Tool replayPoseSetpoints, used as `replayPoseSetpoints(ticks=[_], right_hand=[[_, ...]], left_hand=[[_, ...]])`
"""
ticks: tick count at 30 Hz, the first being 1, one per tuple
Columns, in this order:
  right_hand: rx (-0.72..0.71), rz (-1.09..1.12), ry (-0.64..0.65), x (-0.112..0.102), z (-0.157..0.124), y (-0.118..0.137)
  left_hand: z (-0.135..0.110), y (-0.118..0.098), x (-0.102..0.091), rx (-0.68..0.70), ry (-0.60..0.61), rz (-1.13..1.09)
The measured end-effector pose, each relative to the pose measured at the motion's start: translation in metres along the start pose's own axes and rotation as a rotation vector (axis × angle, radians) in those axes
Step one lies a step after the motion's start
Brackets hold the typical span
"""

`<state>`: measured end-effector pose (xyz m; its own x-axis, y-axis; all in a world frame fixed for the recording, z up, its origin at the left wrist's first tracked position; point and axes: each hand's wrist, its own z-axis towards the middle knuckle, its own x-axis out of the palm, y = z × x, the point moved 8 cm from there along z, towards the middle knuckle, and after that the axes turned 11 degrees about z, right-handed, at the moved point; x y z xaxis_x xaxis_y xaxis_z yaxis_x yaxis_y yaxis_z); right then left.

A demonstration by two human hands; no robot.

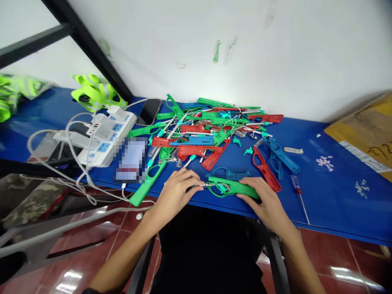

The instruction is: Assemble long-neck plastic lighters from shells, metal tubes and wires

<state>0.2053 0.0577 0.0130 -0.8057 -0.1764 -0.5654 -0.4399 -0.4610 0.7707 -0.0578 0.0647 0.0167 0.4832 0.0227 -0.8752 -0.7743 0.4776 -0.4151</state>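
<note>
From where I stand, a white wall [290, 69] rises behind a long blue worktop [337, 204], with a brown carton [361, 126] at its right end. Across the middle spreads a heap [196, 152] of green, red and blue casings, loose and overlapping, with silvery rods and thin leads among them. Left of it sits a white power strip [105, 148] full of plugs, and beyond that a tangle of yellow reflective straps [98, 93]. The person's left hand [183, 188] and right hand [263, 200] are at the near edge, in front of the heap. Between them lies the green casing [240, 188], level, its looped part toward the left. The right fingers wrap its plain end, thumb on the near side; the left fingers pinch white wires [211, 185] at its other end, and I cannot tell what else they hold. A blue casing [229, 173] lies just behind it. A lit phone [131, 159] and a dark phone [149, 112] rest by the power strip. Out to the right are a screwdriver [295, 185], a clear tube [293, 150] and, smallest of all, scattered pink bits [329, 165].
</note>
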Motion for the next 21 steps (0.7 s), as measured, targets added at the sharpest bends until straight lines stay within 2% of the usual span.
replayPoseSetpoints(ticks=[3,5,10,17,21], right_hand=[[0.013,0.014,0.001,0.0,0.0,-0.002],[0.025,0.021,-0.005,-0.001,0.0,-0.004],[0.02,0.016,-0.026,-0.002,0.0,-0.004],[0.001,-0.014,-0.02,-0.001,-0.003,-0.005],[-0.08,0.008,-0.243,-0.016,-0.011,0.011]], left_hand=[[0.005,0.008,0.006,-0.069,0.121,-0.036],[0.007,0.011,0.007,-0.1,0.154,-0.057],[0.009,0.011,0.011,-0.186,0.17,-0.082],[0.009,0.012,0.012,-0.188,0.159,-0.111],[0.008,0.013,0.011,-0.193,0.152,-0.15]])
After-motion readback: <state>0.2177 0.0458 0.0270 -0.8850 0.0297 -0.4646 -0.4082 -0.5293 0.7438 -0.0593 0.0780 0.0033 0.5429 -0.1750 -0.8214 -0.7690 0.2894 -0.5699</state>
